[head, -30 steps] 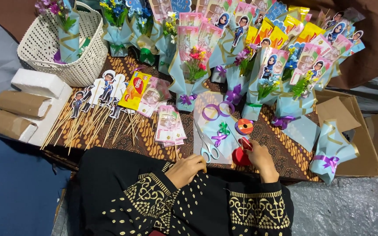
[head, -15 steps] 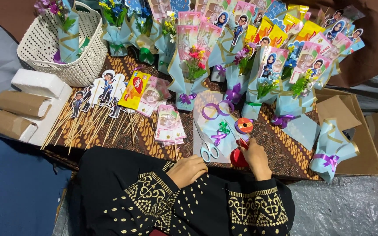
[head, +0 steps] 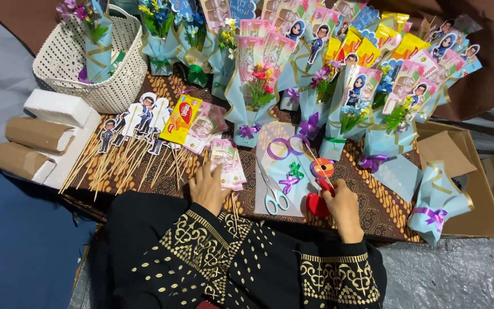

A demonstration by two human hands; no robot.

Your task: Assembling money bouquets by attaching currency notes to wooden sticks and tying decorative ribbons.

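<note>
Since the earlier frames the left hand [head: 208, 187] has gone forward from the lap onto the batik cloth [head: 381, 201], and it now lies flat, fingers loose and gripping nothing, against the near edge of the small stack of pink banknotes [head: 227, 163]. Over on the other side the right hand [head: 341, 203] stays just about where it was, curled around a red tape dispenser [head: 317, 203] with a thin wooden skewer [head: 319, 167] slanting up from its fingers. Just beyond that hand lies a small orange and red roll of tape [head: 322, 167]. Between the two hands a pair of scissors with pale blue handles [head: 274, 196] rests on a sheet of light blue wrapping paper [head: 282, 146], beside a curled purple ribbon [head: 289, 181] and two purple ribbon loops [head: 286, 146]. Left of the banknotes a fan of cartoon figures on sticks [head: 135, 123] spreads over the cloth, with a yellow snack packet [head: 181, 118] lying among them. Further left sit white foam blocks [head: 58, 107] and two brown paper rolls [head: 36, 134]. A white woven basket [head: 72, 63] stands at the far left corner with one bouquet inside. Rows of finished blue-wrapped bouquets [head: 350, 97] line the back, and one more bouquet with a purple bow [head: 438, 203] lies on its side by the cardboard box [head: 475, 189] to the right
</note>
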